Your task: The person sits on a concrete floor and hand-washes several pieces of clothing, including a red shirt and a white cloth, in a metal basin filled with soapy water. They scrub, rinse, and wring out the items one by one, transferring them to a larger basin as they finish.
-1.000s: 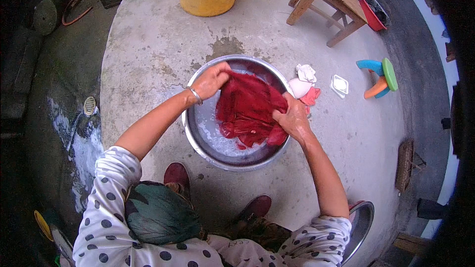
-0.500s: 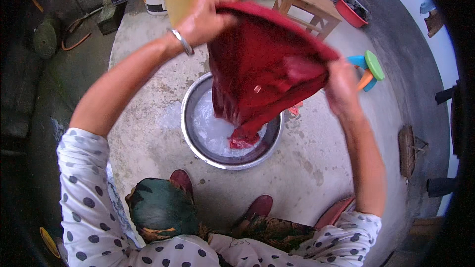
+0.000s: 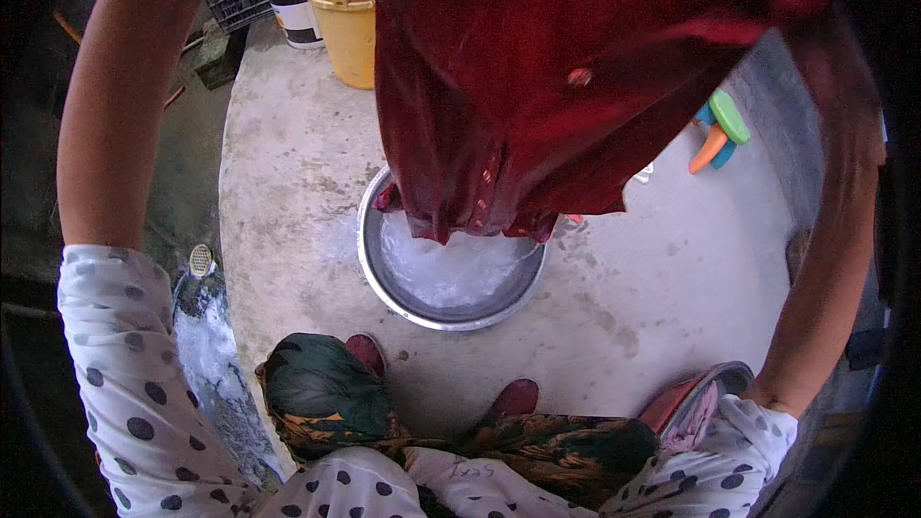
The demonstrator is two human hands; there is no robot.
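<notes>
The dark red garment (image 3: 566, 105), held low at the metal basin (image 3: 451, 323) one second earlier, had been raised and spread, its lower edge overlapping the basin's far part in view. The right hand (image 3: 833, 67) had risen outward; the left hand had passed beyond the upper edge of view.

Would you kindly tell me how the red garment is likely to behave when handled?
The red garment is probably floppy, since it hangs in loose folds. It may feel heavy for its size, as it looks wet, hanging over cloudy water in the basin.
</notes>
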